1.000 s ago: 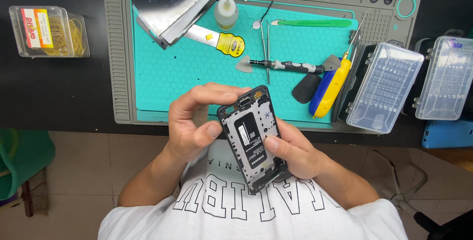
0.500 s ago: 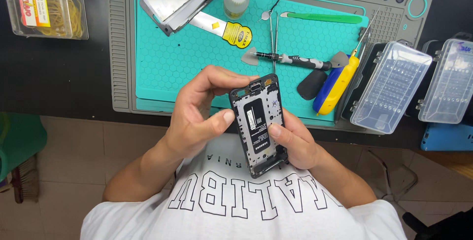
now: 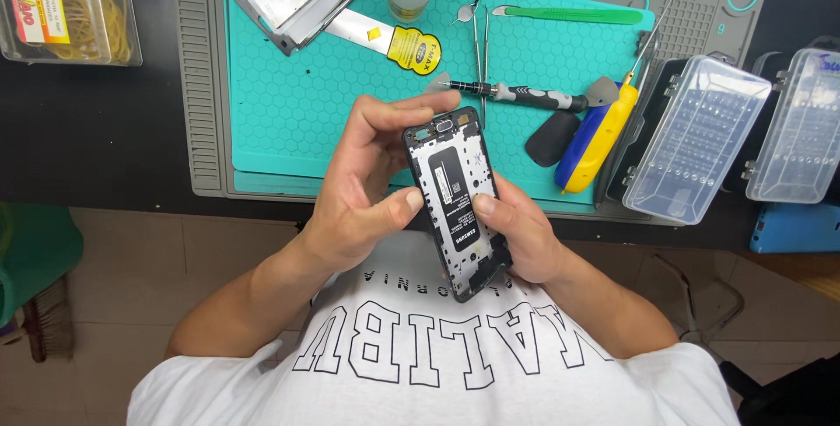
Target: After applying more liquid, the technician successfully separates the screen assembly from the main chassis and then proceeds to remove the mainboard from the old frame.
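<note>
Altogether one opened phone (image 3: 457, 201), back cover off, is held above the near edge of the teal mat (image 3: 289, 102), with two clear plastic cases (image 3: 696, 150) to the right. Left hand (image 3: 367, 190) curls its fingers around the phone's top and left edge; right hand (image 3: 516, 233) clamps the lower right side, thumb on the battery.

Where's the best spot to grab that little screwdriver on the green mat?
Probably the black ribbed handle of the screwdriver, pinched from above across its width. It lies flat on the mat, its thin tip pointing left toward the hands, and the handle is the thicker part.
</note>
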